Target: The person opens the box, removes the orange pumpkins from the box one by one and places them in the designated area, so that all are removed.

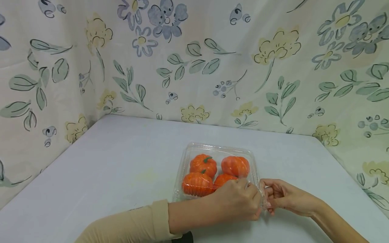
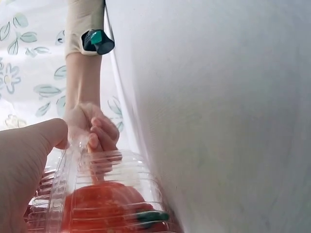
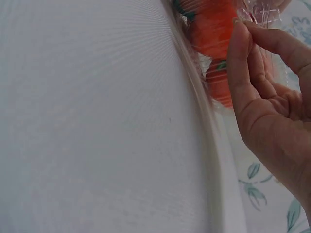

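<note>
A clear plastic clamshell container (image 1: pixel 220 147) stands on the white table with several small orange pumpkins (image 1: pixel 197 184) inside, their stems green. My left hand (image 1: pixel 240 200) reaches across its front and grips the edge near the front right corner, covering part of one pumpkin. At that same corner, my right hand (image 1: pixel 288 199) pinches the plastic rim between thumb and forefinger. The right wrist view shows this pinch at the ribbed side, the other fingers (image 3: pixel 265 77) bent behind. In the left wrist view, the left thumb (image 2: pixel 53 132) presses on the container's edge, facing the right hand.
The white table (image 1: pixel 121 162) extends around the container on all sides. Behind and beside it hangs a floral curtain (image 1: pixel 194 67). A black device (image 1: pixel 183 238) sits by the left sleeve's cuff, and a similar one (image 2: pixel 98 41) on the right forearm.
</note>
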Action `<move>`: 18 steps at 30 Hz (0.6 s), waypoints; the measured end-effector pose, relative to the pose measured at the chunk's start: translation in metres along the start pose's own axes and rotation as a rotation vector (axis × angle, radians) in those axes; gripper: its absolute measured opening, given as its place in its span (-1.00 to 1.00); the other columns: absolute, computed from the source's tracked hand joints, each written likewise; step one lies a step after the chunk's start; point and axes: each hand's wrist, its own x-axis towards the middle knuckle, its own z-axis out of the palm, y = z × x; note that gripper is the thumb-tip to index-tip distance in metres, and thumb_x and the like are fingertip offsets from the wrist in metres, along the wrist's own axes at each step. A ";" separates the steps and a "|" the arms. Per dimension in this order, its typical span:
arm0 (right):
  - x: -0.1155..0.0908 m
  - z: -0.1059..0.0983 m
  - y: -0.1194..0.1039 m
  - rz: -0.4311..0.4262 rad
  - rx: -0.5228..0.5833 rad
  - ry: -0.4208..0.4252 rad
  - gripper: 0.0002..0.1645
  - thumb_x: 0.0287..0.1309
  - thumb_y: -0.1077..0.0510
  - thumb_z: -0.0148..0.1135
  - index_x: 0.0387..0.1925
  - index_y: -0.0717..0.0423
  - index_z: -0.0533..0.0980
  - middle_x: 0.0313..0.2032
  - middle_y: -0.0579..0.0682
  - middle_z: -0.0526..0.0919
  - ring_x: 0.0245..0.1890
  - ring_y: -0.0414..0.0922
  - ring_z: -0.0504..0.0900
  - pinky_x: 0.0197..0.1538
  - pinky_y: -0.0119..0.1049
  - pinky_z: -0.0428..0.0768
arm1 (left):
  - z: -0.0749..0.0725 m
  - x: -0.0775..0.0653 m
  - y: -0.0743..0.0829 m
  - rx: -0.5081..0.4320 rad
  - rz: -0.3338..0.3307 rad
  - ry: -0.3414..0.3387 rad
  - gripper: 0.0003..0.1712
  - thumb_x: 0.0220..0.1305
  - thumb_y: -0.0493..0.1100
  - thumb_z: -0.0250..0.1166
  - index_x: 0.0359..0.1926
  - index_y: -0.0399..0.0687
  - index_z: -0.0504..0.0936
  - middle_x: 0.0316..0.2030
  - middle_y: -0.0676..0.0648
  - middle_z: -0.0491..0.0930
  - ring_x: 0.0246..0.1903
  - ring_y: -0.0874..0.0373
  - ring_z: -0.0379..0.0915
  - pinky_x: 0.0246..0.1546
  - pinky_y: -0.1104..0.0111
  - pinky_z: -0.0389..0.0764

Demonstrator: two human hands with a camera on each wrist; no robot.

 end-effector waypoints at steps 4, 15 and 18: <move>0.000 0.000 -0.003 0.044 -0.031 0.017 -0.64 0.41 0.53 -0.02 0.04 0.10 0.42 -0.19 -0.17 0.63 -0.20 -0.27 0.59 -0.08 -0.40 0.68 | -0.001 -0.001 -0.003 -0.019 -0.006 -0.039 -0.63 0.30 0.25 0.25 -0.56 0.23 0.56 -0.60 0.24 0.47 -0.59 0.39 0.43 -0.59 0.61 0.43; -0.004 -0.007 0.004 0.023 -0.020 -0.014 -0.58 0.46 0.53 -0.08 0.15 0.11 0.43 -0.14 -0.13 0.68 -0.16 -0.25 0.66 -0.03 -0.37 0.72 | -0.006 -0.004 -0.006 -0.065 -0.028 -0.050 -0.57 0.33 0.32 0.29 -0.52 0.19 0.62 -0.57 0.24 0.50 -0.57 0.35 0.33 -0.59 0.64 0.34; -0.005 -0.008 0.005 0.034 -0.021 -0.010 -0.57 0.48 0.52 -0.09 0.18 0.10 0.43 -0.14 -0.12 0.70 -0.16 -0.24 0.67 -0.03 -0.36 0.72 | -0.005 -0.006 -0.005 -0.051 -0.038 -0.024 -0.59 0.33 0.30 0.29 -0.47 0.17 0.66 -0.54 0.23 0.52 -0.53 0.34 0.36 -0.51 0.65 0.42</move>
